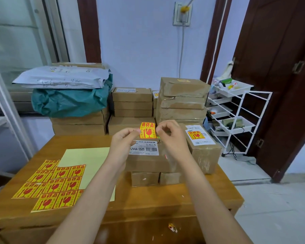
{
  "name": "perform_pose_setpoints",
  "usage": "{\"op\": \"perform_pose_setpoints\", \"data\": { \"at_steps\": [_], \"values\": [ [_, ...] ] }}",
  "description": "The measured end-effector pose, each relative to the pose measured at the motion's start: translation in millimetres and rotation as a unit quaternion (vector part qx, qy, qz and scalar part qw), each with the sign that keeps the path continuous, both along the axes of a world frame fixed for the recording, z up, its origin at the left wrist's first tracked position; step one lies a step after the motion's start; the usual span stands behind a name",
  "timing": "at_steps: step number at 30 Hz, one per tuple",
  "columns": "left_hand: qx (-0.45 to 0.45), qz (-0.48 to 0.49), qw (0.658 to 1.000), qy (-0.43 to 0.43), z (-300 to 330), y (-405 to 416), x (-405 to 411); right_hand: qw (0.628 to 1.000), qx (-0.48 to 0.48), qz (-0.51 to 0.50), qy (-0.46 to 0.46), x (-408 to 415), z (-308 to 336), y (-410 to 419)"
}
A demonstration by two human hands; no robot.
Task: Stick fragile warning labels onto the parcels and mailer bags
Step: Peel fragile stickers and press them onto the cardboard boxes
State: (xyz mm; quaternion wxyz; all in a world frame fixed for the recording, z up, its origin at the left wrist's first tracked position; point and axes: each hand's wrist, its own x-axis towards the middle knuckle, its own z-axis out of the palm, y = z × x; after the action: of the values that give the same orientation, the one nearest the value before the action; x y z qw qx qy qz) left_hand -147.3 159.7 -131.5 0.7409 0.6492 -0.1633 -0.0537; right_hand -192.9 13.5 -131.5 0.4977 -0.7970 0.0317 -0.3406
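**Head view: one label in the air, most of the stock still bare**

Head camera looks down on a wooden table, which serves as the landmark here. Above its far middle, both hands hold up a single fragile label: the left hand pinches its left edge between thumb and fingers, and the right hand pinches the right edge with fingers curled. The label hangs just over the box standing on the table's far centre, not yet touching it as far as I can judge.

Done so far: a parcel at the table's far right corner already wears a yellow label on its shipping slip. Another yellow patch shows on top of the tall stack beyond the table.

Left to do, by my reading: the box under the hands, the brown boxes behind the table, and the mailer bags past its far left corner, whose tops show no label. Plenty of stickers remain on the label sheets on the table's left side.

Hard to tell: whether the label's backing is off, and whether the lower stacked boxes are labelled; their tops are covered. The forearms hide part of the table.
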Motion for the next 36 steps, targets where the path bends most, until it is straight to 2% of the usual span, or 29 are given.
{"op": "perform_pose_setpoints", "data": {
  "at_steps": [5,14,18,23,30,36],
  "values": [
    [0.008,-0.019,1.000,0.000,3,-11,-1,0.999,-0.017,-0.019,0.020,-5,0,-12],
    [0.044,-0.034,0.998,-0.007,0,-35,-6,0.999,0.014,-0.033,0.011,-16,2,-30],
    [0.097,-0.026,0.994,-0.038,0,-45,-7,0.995,-0.043,-0.070,0.052,-16,-2,-41],
    [0.228,-0.015,0.966,-0.124,-8,-53,0,0.972,-0.164,-0.123,0.115,-14,-12,-47],
    [0.326,0.014,0.933,-0.152,-22,-59,15,0.939,-0.240,-0.182,0.165,-14,-16,-47],
    [0.382,0.022,0.908,-0.170,-23,-61,13,0.918,-0.278,-0.192,0.208,-12,-20,-46]
  ]
}}
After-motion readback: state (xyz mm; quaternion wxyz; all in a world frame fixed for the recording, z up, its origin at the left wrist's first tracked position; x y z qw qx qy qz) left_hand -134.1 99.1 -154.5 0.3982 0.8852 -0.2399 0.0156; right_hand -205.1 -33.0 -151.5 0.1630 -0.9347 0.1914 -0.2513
